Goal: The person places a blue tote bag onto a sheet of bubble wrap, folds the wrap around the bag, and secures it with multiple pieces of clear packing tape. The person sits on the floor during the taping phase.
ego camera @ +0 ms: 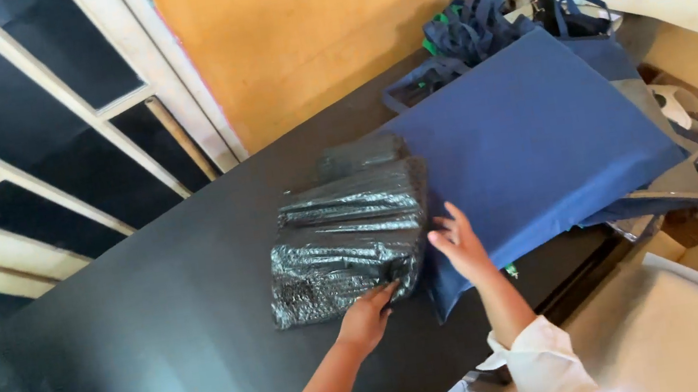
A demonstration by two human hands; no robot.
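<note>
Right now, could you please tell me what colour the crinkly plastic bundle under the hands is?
The crinkly plastic bundle is glossy black, seen best in the head view.

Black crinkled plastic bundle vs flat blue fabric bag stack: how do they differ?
The black crinkled plastic bundle is glossy and wrinkled; the flat blue fabric bag stack is matte and smooth. The bundle is smaller and lies fully on the dark table; the stack overhangs its edge. Both lie flat, each touched by a hand.

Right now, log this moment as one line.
left hand: touching black crinkled plastic bundle | right hand: on flat blue fabric bag | surface: dark table
</note>
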